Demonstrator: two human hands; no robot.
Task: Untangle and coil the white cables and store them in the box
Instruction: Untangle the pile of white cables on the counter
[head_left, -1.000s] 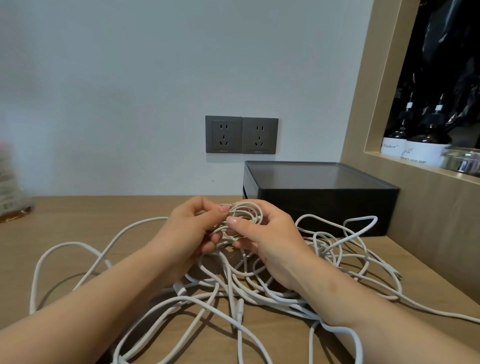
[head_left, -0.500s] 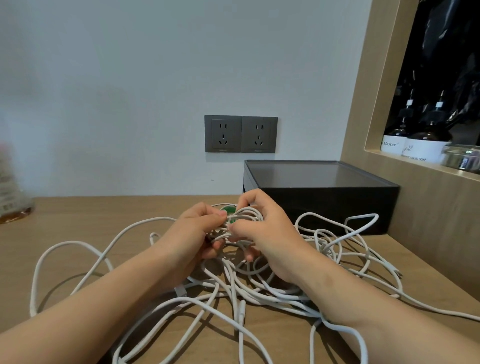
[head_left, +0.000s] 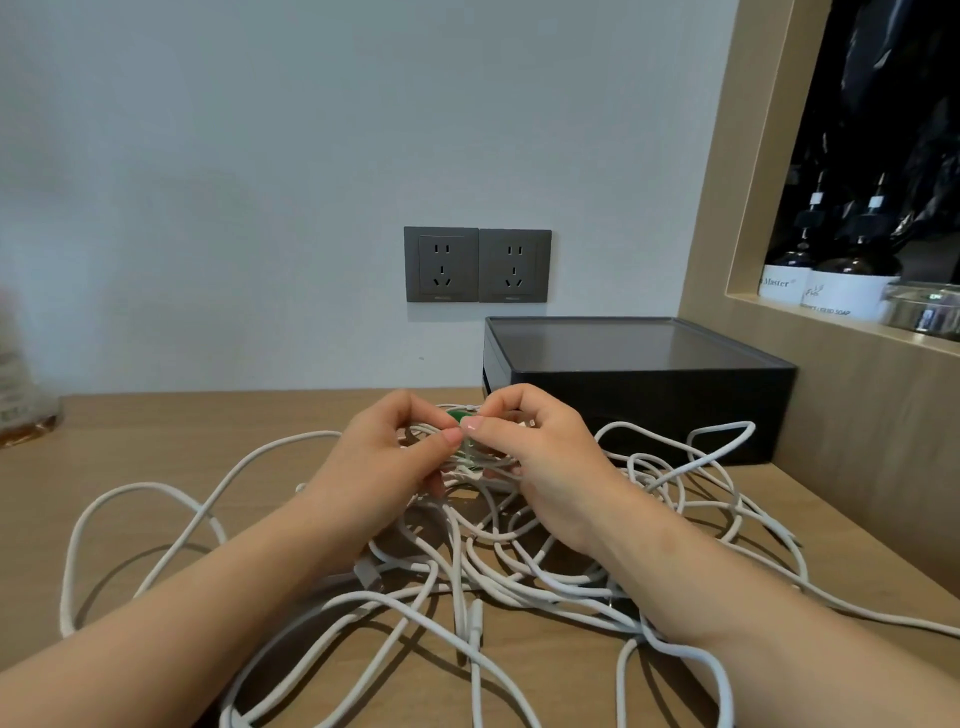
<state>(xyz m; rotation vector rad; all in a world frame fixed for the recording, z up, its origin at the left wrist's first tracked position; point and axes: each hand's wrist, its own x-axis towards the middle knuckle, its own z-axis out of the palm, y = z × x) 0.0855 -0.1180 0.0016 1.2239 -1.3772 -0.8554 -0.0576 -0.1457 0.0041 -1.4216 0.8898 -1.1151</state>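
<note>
Untangling stage: left hand (head_left: 384, 465) and right hand (head_left: 535, 467) pinch a knot of cables (head_left: 474, 618) at centre frame (a green tie (head_left: 457, 415), it seems), the rest sprawled below. Next, one strand needs teasing free. Box (head_left: 639, 387) sits right of centre.

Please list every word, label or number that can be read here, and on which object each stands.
"Master": white label of the left dark bottle on the shelf.
"LIQUID SOAP": label of the next bottle, only just readable.
Marks on the wall sockets: too small to read.
Label on the blurred bottle, far left: unreadable.
</note>
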